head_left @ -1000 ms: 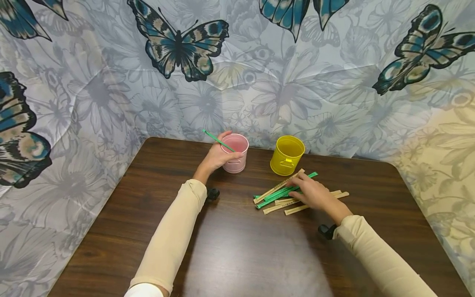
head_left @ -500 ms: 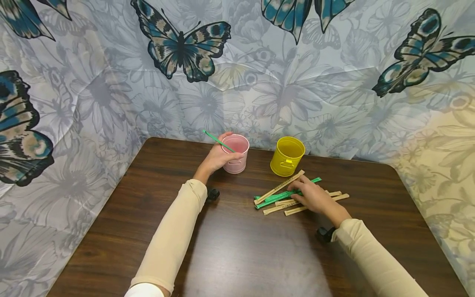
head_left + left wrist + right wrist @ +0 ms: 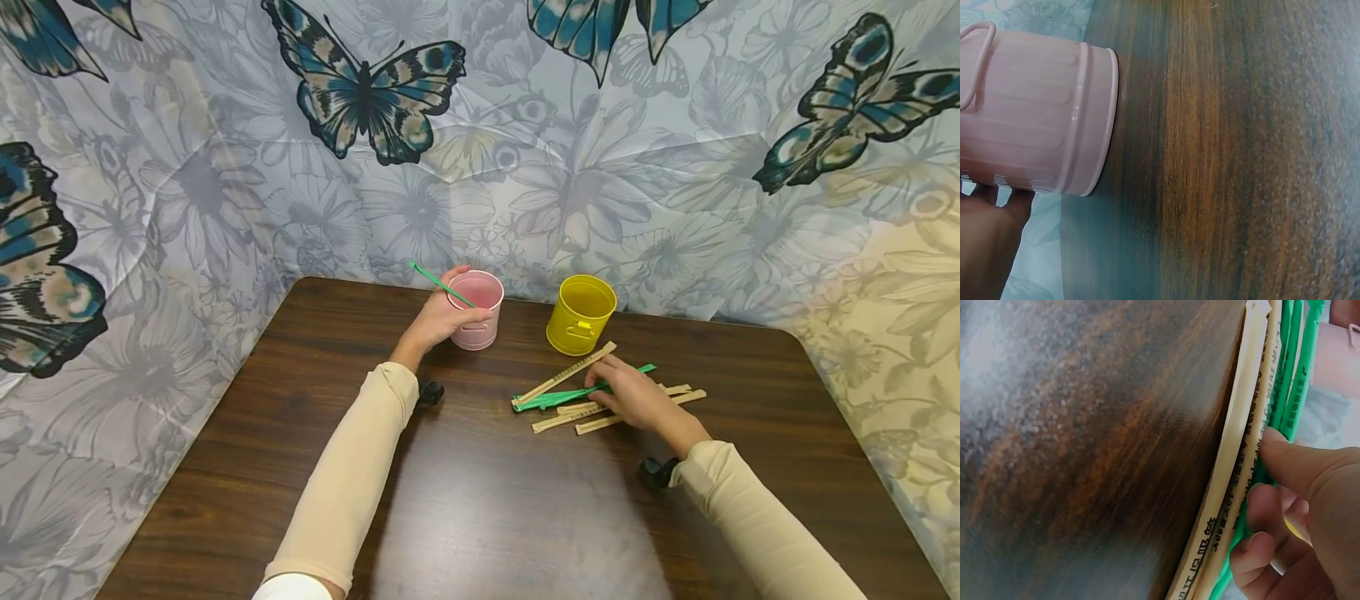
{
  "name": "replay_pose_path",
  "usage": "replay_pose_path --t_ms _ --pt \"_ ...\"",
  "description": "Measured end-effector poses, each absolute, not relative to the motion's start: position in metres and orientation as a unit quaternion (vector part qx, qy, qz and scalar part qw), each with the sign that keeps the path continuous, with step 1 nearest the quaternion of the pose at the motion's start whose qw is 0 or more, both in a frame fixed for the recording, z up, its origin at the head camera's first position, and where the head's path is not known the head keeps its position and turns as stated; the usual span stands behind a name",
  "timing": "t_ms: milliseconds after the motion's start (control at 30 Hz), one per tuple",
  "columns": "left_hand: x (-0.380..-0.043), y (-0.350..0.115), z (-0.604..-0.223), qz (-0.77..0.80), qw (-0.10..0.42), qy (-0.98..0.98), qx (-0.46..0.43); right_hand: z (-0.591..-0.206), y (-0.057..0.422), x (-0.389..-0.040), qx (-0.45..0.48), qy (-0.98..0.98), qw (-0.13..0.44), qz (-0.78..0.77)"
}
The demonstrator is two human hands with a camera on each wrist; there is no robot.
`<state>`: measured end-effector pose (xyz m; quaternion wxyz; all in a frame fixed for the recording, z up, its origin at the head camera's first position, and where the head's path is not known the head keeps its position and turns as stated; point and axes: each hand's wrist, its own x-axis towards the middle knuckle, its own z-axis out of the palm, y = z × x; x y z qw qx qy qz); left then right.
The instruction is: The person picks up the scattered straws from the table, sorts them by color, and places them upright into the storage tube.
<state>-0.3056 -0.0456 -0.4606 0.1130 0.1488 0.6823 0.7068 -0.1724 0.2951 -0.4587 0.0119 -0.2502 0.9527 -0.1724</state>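
Note:
My left hand [image 3: 441,318] grips the side of a small pink bucket [image 3: 486,330], which stands upright near the table's back edge. A green wrapped straw [image 3: 433,277] leans out over the bucket's left rim. In the left wrist view the bucket's ribbed wall [image 3: 1029,112] and wire handle show. My right hand [image 3: 636,393] is at the pile of wrapped straws, thumb and fingers pinching green wrapped straws [image 3: 555,399]; how many it holds is hidden. Beige wrapped straws [image 3: 564,375] lie above and below the green ones. Printed lettering shows on their wrappers [image 3: 1254,425].
A yellow bucket [image 3: 573,321] stands upright behind the straw pile, right of the pink one. The dark wooden table [image 3: 510,517] ends at a cloth backdrop [image 3: 570,183] with butterflies and flowers. Black wrist cameras [image 3: 657,473] sit at both wrists.
The green straws have turned and slid rightward under my right hand, drawing closer together. Its fingers have closed in on them. My left hand and the pink bucket stay put.

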Motion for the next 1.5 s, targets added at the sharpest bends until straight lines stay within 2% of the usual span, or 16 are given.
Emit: replay_pose_path --t_ms 333,667,1133,1500 --pt "-0.303 -0.045 -0.458 0.701 0.114 0.689 0.148 -0.450 0.297 -0.176 -0.254 0.951 -0.006 -0.173" --pt "-0.304 -0.048 -0.455 0.690 0.117 0.700 0.138 -0.428 0.283 -0.182 -0.263 0.945 -0.053 -0.186" --pt "-0.306 -0.049 -0.453 0.661 0.097 0.731 0.143 -0.369 0.241 -0.195 -0.274 0.926 -0.060 -0.252" --pt "-0.307 -0.051 -0.452 0.639 0.100 0.751 0.136 -0.328 0.201 -0.213 -0.297 0.903 -0.118 -0.285"
